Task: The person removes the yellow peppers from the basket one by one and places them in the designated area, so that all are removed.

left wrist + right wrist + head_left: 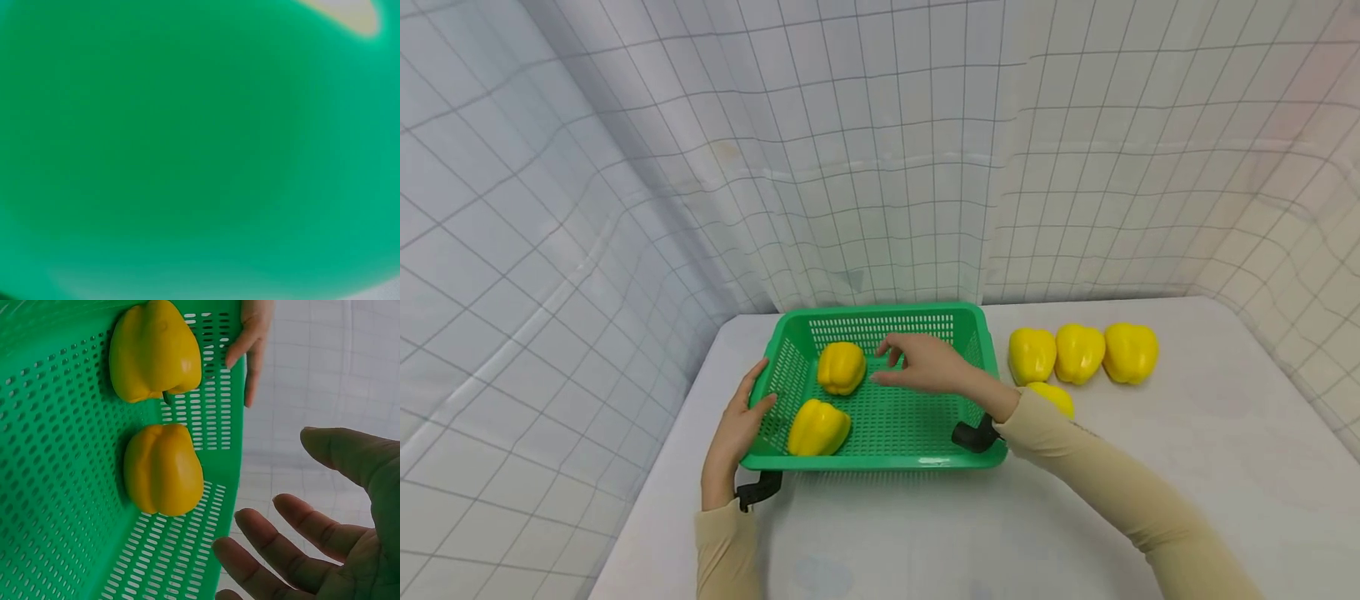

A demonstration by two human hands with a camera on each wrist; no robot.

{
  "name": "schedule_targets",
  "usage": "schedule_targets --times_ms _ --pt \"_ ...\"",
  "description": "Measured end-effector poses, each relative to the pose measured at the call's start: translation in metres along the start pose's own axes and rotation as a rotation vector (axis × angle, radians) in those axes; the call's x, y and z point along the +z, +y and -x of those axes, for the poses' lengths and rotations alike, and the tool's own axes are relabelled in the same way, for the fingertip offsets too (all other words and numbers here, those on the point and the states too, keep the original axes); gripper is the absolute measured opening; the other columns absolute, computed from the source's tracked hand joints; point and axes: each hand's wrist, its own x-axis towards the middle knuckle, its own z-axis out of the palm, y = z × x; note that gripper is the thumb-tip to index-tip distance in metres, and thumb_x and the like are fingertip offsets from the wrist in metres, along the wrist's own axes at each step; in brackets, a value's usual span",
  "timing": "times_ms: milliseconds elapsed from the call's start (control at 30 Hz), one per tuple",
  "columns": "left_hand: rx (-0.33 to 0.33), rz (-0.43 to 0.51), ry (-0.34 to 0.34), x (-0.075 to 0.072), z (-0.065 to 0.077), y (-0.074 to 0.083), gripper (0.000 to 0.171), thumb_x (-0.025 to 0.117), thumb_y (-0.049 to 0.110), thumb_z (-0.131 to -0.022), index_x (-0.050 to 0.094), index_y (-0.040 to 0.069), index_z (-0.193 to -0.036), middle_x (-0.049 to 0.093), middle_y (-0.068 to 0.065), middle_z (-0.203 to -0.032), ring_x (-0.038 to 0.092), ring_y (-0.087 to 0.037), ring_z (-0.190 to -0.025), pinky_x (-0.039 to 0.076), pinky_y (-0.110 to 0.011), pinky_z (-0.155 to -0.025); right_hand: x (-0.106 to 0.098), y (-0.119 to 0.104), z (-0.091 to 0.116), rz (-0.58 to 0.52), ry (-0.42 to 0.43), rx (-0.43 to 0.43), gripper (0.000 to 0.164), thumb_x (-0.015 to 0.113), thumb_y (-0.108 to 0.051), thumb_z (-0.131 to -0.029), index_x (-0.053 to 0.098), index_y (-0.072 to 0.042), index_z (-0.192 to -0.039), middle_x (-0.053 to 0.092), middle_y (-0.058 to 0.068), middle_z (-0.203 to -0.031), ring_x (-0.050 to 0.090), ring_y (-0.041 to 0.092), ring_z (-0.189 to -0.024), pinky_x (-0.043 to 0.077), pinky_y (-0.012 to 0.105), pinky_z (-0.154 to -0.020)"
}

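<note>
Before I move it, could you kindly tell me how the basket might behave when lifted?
The basket is probably light for its size, being perforated. It may dip leftward, since both peppers inside sit at that end. Rounded, they could also roll if it tilts.

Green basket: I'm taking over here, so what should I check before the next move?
Left hand on the basket: ok, it grips the left rim.
Right hand empty: ok, it holds nothing.
Right hand clear of the basket: not ok, it hovers over it.
Two peppers inside, lying apart: ok.
Four peppers outside, all in plain sight: not ok, the right sleeve partly hides one.
Left wrist view usable: not ok, mostly blurred green.
</note>
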Motion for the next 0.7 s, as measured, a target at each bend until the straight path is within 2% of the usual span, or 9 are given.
schedule_targets --times_ms 267,500,700 --pt "0.013 -0.018 -0.002 -0.002 -0.001 0.0 0.06 0.043 0.023 -0.102 0.012 0.032 -0.153 0.01 -0.014 -0.156 0.022 -0.043 -0.134 0.022 -0.064 -0.098 0.02 -0.005 -0.022 0.044 -0.168 -0.007 0.046 0.065 -0.04 -0.089 0.059 -0.007 -0.121 0.065 0.007 -0.105 0.06 0.019 -0.088 0.047 0.032 -0.073" --pt "0.015 -0.018 0.001 -0.002 -0.002 0.0 0.06 0.043 0.023 -0.102 0.012 0.032 -0.153 0.01 -0.014 -0.156 0.021 -0.043 -0.134 0.022 -0.063 -0.099 0.037 0.0 -0.039 -0.013 -0.266 0.025 0.053 0.063 -0.041 -0.09 0.055 -0.007 -0.129 0.061 0.012 -0.116 0.057 0.02 -0.098 0.046 0.032 -0.078" --pt "0.011 -0.011 -0.002 -0.001 -0.002 0.0 0.06 0.043 0.022 -0.102 0.013 0.032 -0.153 0.01 -0.013 -0.156 0.021 -0.043 -0.134 0.022 -0.063 -0.099 0.049 -0.001 -0.048 0.0 -0.35 0.07 0.06 0.06 -0.044 -0.091 0.049 -0.008 -0.138 0.053 0.009 -0.133 0.048 0.023 -0.12 0.039 0.035 -0.095"
